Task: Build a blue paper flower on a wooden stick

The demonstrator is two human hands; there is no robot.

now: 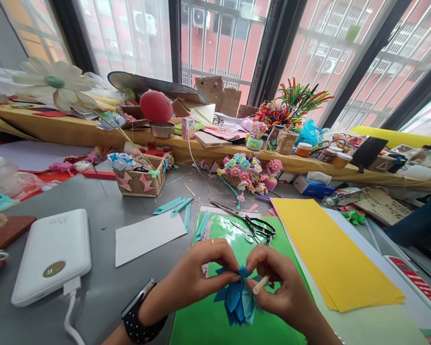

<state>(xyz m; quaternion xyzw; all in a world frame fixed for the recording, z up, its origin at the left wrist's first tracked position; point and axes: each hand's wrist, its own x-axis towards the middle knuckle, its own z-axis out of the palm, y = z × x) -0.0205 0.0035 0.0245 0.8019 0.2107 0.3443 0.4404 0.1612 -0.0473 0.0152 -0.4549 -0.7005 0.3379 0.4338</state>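
Barred windows (222,38) run along the back, a crowded ledge (129,139) sits under them, and here on my grey worktop (104,292) it's all close work. From my head view, the blue paper flower (235,302) is right in front of me, held up over the green sheet (201,330), scissors (262,230) lying just beyond. I'd call it feather-light, its folded points crisp but easily crushed, so the bunched top looks the place to grip, petals left alone. And the hands! My left hand (201,268) has thumb and forefinger pinched together on that top, barely any gap. My right hand (283,278) is curled in tight as well, a pale stick (261,284) clamped in the fingers, fingertips up by the paper; how firmly they touch it, I can't tell.
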